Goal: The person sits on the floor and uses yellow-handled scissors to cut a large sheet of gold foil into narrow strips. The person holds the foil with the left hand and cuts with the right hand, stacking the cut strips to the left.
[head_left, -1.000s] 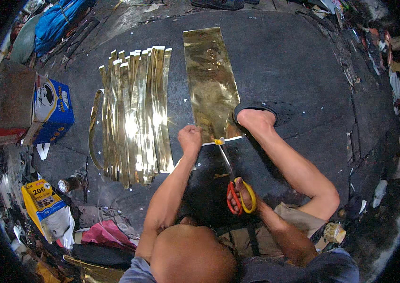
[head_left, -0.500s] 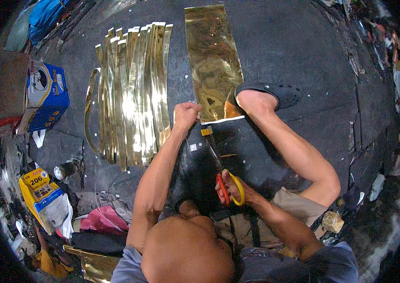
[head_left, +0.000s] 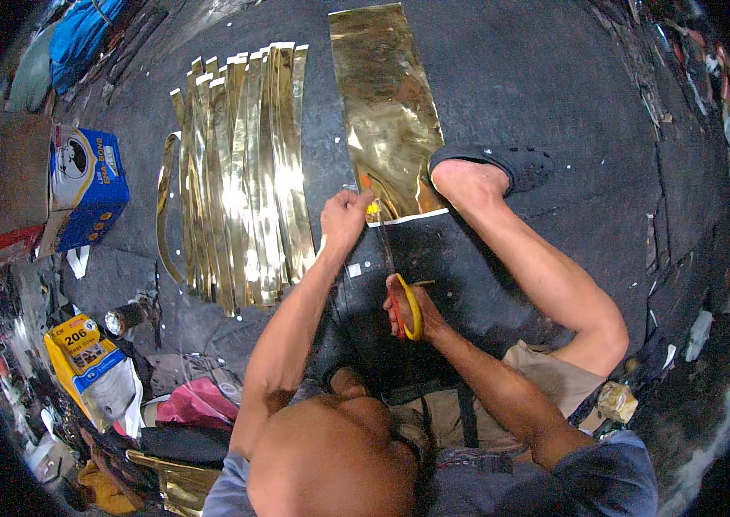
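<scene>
A shiny gold sheet [head_left: 386, 95] lies lengthwise on the dark floor, its near end bordered by a thin white edge. My left hand [head_left: 345, 217] is closed in a pinch at the sheet's near left corner. In my right hand [head_left: 421, 314] is a pair of scissors [head_left: 414, 302] with red and yellow handles. Their blades point away from me and reach over the sheet's near edge, close to my left fingers. A small yellow piece sits near the blade tips. Left of the sheet lie several narrow gold strips [head_left: 240, 181], side by side with white ends.
My foot in a dark clog [head_left: 503, 165] rests against the sheet's right edge. A blue and white box [head_left: 89, 185] stands at the left, with a yellow bag [head_left: 85, 366] nearer me. Blue cloth [head_left: 81, 43] lies far left. Scraps line the right side.
My right hand has moved forward with the scissors, bringing the blades from short of the sheet onto its near edge. My left hand stays at the corner.
</scene>
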Available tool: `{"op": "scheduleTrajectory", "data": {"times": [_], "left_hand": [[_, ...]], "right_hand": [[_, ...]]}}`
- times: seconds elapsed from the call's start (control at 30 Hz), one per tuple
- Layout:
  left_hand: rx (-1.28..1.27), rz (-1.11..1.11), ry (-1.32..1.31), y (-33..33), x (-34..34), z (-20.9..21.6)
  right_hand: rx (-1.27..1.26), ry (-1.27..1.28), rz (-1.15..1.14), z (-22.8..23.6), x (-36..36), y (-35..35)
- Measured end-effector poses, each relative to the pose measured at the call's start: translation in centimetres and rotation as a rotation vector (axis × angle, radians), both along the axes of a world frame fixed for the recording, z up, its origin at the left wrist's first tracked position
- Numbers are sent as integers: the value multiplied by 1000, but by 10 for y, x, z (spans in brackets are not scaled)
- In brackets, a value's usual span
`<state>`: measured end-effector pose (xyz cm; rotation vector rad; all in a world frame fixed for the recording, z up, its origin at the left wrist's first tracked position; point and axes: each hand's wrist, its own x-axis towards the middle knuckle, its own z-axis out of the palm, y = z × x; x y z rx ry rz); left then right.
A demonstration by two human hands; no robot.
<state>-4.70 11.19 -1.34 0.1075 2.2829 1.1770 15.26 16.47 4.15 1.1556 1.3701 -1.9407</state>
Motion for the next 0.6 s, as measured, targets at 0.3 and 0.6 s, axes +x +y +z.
{"op": "scheduleTrajectory", "data": {"times": [0.3,0.6], "left_hand": [[100,-50,-12,-10,36,1],[244,-3,-254,-8,34,11]], "right_hand": [[50,74,16,-11,-17,11],[136,78,5,-7,-16,10]]}}
